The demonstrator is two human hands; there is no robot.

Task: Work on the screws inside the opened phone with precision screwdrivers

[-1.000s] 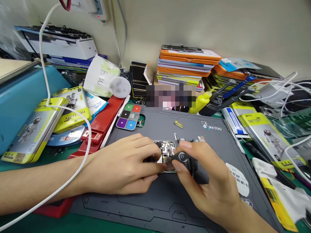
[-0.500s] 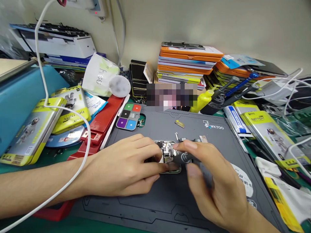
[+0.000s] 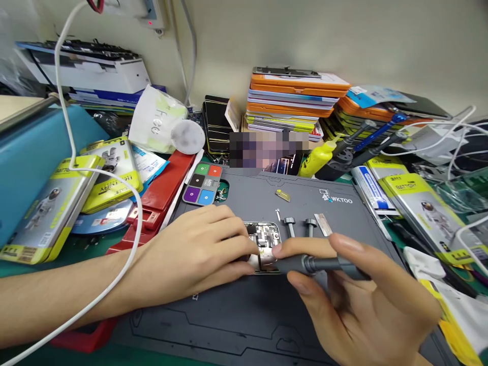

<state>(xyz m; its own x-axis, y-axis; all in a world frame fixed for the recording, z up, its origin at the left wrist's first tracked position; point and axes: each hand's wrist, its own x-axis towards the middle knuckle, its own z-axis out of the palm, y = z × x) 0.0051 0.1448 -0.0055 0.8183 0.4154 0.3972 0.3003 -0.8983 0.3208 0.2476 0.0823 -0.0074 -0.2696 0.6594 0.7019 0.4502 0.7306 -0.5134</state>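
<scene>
An opened phone (image 3: 271, 235) with bare inner parts lies on the grey work mat (image 3: 244, 315). My left hand (image 3: 208, 249) rests over its left side, fingers curled down on it and covering much of it. My right hand (image 3: 366, 300) grips a dark grey screwdriver (image 3: 328, 264), held tilted nearly flat between thumb and fingers. The driver's front end is over the phone's lower right corner; I cannot tell whether its tip touches. One right fingertip is at the phone's right edge. Behind that hand, two more screwdrivers (image 3: 290, 224) lie side by side on the mat.
A small yellow piece (image 3: 282, 195), a tiny metal part (image 3: 278, 214) and a metal strip (image 3: 323, 224) lie behind the phone. A colored-square panel (image 3: 203, 183) sits at the mat's back left. Battery boxes (image 3: 430, 216) flank the mat. A white cable (image 3: 131, 254) crosses my left forearm.
My right hand has moved right and toward me, and the screwdriver now leans lower to the right. More of the phone and the two lying screwdrivers shows. My left hand stays on the phone.
</scene>
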